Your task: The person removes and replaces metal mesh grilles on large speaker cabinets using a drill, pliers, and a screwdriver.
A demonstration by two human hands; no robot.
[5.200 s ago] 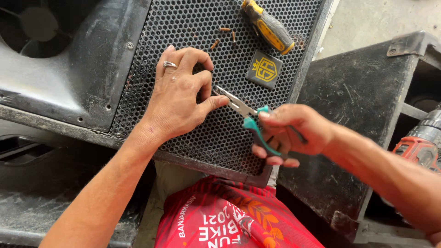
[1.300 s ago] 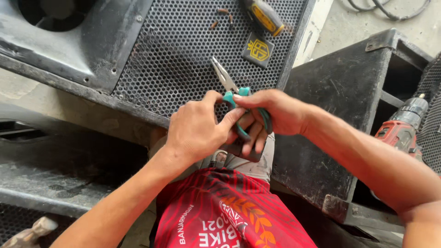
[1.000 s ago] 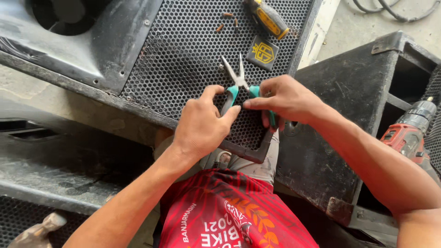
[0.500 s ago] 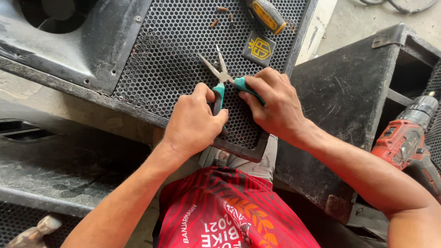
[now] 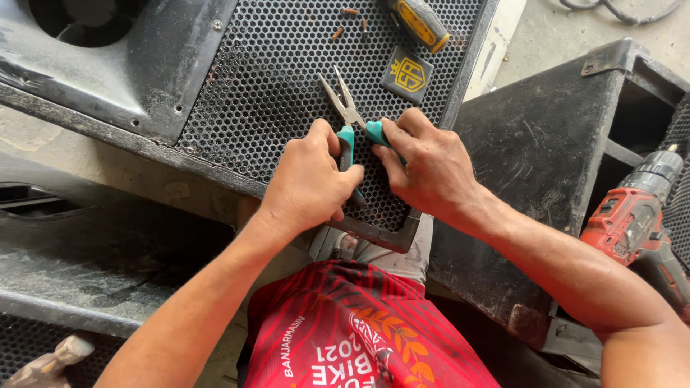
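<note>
Needle-nose pliers (image 5: 343,100) with teal handles lie over a black perforated metal speaker grille (image 5: 280,79). Their jaws are spread apart and point away from me. My left hand (image 5: 310,183) grips the left handle, and my right hand (image 5: 425,164) grips the right handle. Both hands rest on the near part of the grille, side by side and almost touching. The grille leans on a black speaker cabinet (image 5: 108,65) and over my lap.
A yellow-and-black screwdriver (image 5: 420,21), a few rusty screws (image 5: 350,20) and a black-and-gold badge (image 5: 407,73) lie on the grille's far end. A second black cabinet (image 5: 553,151) stands at right, with a red cordless drill (image 5: 636,212) beside it.
Earlier the right hand alone held the pliers while the left pressed on the grille. Now both hands hold one handle each, the jaws are spread, and the pliers point away over the grille.
</note>
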